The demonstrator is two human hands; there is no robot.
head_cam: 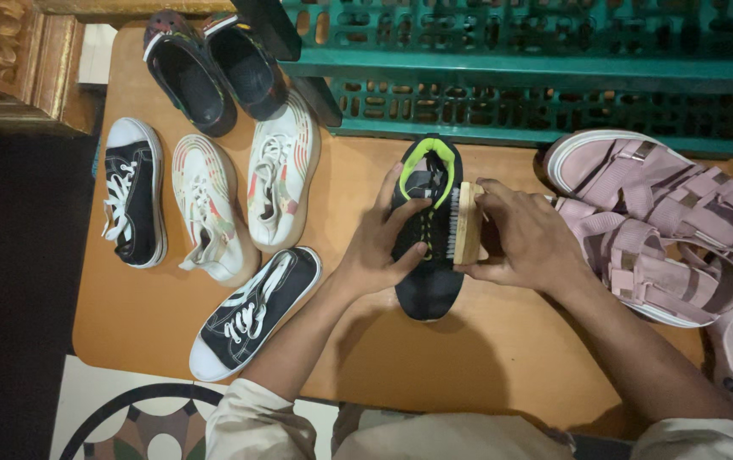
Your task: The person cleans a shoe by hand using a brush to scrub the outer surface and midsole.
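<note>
on orange mat (486,358), left hand (379,247) grasps black sneaker (429,281); right hand (524,243) grasps wooden brush (467,223).

The left hand (381,243) grips a black sneaker with a lime collar (428,294) near the middle of the wooden board (486,349), while the right hand (526,243) presses a wooden brush (467,223) against its side. Pink sandals (656,221) lie toward the right edge, white sneakers (247,196) toward the left.

I count two black canvas sneakers (132,194), two white sneakers (281,170), two dark clogs (188,72), two pink sandals (639,183), one black-and-green shoe (426,290) and one wooden brush (467,223).
</note>
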